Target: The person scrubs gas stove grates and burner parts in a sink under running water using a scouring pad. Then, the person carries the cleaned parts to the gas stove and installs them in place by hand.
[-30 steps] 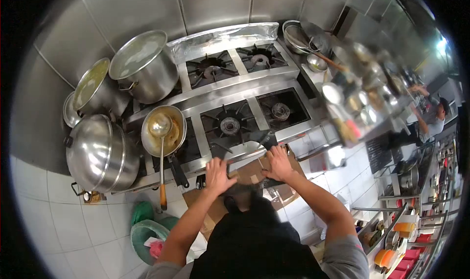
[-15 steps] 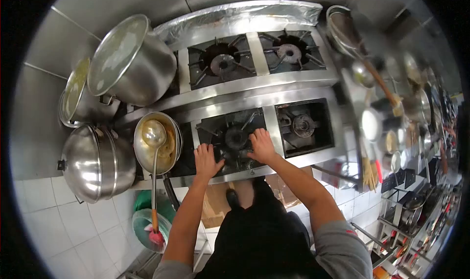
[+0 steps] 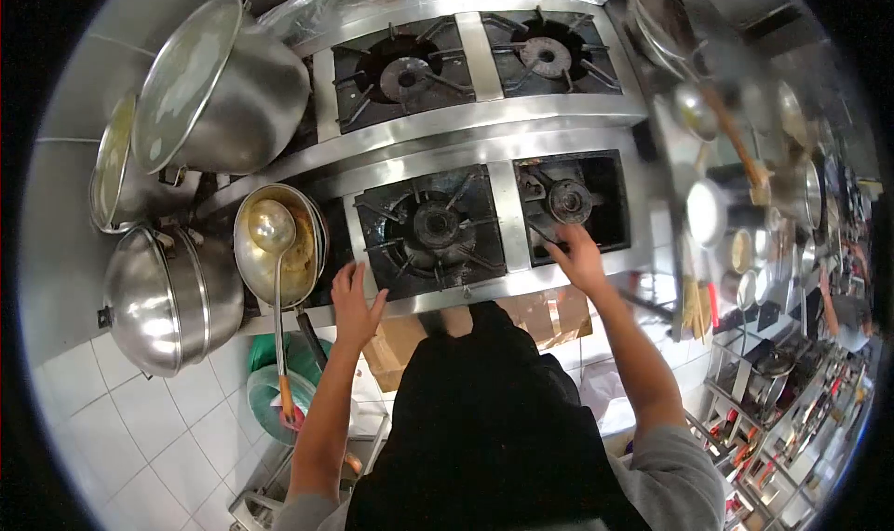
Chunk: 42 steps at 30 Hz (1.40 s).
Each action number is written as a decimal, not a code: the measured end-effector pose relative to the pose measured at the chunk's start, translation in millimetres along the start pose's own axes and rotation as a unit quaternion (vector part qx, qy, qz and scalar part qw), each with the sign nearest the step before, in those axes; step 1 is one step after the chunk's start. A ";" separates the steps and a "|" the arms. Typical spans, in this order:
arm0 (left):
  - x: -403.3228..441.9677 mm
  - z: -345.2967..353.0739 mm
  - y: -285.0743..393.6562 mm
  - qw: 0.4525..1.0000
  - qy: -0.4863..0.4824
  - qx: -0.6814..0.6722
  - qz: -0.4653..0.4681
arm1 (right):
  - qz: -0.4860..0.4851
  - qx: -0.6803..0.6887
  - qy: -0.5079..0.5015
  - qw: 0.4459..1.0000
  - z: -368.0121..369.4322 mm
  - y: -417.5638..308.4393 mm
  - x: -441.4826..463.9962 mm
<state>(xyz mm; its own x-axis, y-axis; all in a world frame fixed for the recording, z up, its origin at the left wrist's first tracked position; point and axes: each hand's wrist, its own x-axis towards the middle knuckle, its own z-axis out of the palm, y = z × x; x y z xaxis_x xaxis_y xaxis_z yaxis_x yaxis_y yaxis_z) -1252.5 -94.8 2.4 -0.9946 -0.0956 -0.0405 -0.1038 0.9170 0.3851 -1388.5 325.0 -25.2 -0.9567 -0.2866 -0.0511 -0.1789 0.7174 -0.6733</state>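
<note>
My left hand (image 3: 355,306) is over the stove's front edge, fingers spread, holding nothing, just right of a pan (image 3: 307,242) with a ladle (image 3: 272,227) resting in it. My right hand (image 3: 581,261) is at the front right burner (image 3: 569,201), its fingers bent over the front of the opening; a dark bar lies by the fingertips, and whether they grip it cannot be made out. Between the hands, the front middle burner (image 3: 436,225) has its dark grate in place. The front right opening shows no full grate around its burner.
Large pots (image 3: 223,88) and a domed steel vessel (image 3: 172,298) stand at the left. Two rear burners (image 3: 407,80) are behind. Utensils and bowls (image 3: 708,212) crowd the right side. A green bin (image 3: 270,405) and cardboard (image 3: 396,349) lie below. A person (image 3: 849,315) is at far right.
My hands first came onto the front middle burner, where its grate now sits flat. Since then they have moved apart, left toward the pan and right to the front right burner.
</note>
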 end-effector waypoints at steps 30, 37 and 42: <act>-49.5 74.8 35.3 0.908 -0.372 -0.032 0.189 | 0.582 0.226 0.002 0.781 130.9 -49.6 -515.8; -90.6 92.9 -23.6 0.900 -0.407 0.016 0.157 | 0.565 0.253 -0.088 0.781 153.6 19.1 -553.2; -118.5 126.7 -57.2 0.906 -0.406 0.055 0.105 | 0.573 0.327 -0.003 0.752 120.5 43.0 -528.7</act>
<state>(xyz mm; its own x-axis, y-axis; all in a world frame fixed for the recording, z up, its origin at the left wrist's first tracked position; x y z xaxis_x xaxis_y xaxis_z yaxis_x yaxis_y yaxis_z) -1128.7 -86.8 -131.6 -0.6590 0.3611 -0.6598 0.1324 0.9192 0.3708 -862.7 430.9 -116.1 -0.3955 0.2778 -0.8754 0.9146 0.0311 -0.4033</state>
